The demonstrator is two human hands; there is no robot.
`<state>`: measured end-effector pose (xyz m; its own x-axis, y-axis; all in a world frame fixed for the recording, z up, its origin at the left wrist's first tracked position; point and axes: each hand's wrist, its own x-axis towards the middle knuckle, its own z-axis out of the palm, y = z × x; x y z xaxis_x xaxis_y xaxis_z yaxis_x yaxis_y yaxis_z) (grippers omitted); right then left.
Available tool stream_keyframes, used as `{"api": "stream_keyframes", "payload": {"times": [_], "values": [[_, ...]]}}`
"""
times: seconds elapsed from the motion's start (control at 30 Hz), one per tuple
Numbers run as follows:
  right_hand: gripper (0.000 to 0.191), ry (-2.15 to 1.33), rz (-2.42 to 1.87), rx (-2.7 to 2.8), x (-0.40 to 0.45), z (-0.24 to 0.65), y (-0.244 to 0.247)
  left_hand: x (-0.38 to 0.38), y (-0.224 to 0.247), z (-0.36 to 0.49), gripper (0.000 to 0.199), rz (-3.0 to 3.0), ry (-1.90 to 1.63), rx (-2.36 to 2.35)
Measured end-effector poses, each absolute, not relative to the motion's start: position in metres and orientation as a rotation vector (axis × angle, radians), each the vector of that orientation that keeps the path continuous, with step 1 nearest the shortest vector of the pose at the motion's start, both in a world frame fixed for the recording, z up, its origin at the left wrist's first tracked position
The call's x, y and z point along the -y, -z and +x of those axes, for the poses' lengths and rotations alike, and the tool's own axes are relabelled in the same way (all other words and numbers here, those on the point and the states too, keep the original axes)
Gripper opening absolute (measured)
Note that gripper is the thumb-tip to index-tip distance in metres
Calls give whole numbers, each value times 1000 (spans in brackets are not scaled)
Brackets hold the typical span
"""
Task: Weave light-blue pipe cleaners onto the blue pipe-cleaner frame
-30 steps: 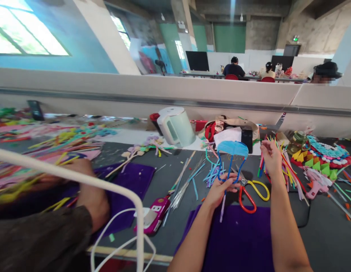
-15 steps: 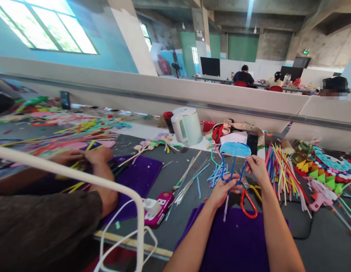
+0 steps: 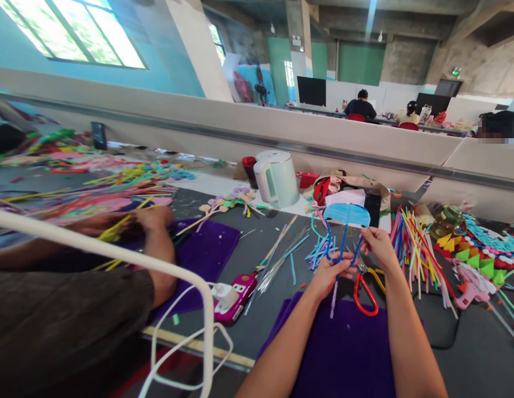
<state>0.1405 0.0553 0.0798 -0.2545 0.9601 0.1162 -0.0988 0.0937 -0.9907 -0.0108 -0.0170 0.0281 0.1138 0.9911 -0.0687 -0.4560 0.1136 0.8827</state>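
A pipe-cleaner craft piece (image 3: pixel 347 215) has a light blue dome on top and dark blue strands hanging below, one ending in a pale purple tip. My left hand (image 3: pixel 332 273) is closed around the lower ends of the strands. At the right edge of the dome, my right hand (image 3: pixel 378 246) pinches the outer strand. Scissors (image 3: pixel 366 296) with red and yellow handles lie just behind and below my hands. Beneath my forearms a purple cloth (image 3: pixel 344 354) covers the table edge.
Colourful pipe cleaners (image 3: pixel 414 249) are bunched at right, near a pink glue gun (image 3: pixel 468 284). A kettle (image 3: pixel 277 178) stands by the partition. A magenta power strip (image 3: pixel 237 298) lies left of me, behind a white tube frame (image 3: pixel 209 342). A co-worker's hands (image 3: pixel 151 218) work at far left.
The view has shifted slightly, so the scene sits a little further right. My hands keep nearly the same hold on the craft piece. The co-worker's hands have moved a little.
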Motion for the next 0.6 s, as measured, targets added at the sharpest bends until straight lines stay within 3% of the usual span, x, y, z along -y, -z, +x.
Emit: {"api": "stream_keyframes", "payload": {"times": [0.37, 0.6], "values": [[32, -1476, -905, 1618, -48, 141, -83, 14, -23, -14, 37, 813, -1320, -799], [31, -1292, -975, 1585, -49, 137, -82, 12, -26, -17, 39, 778, -1384, -793]]}}
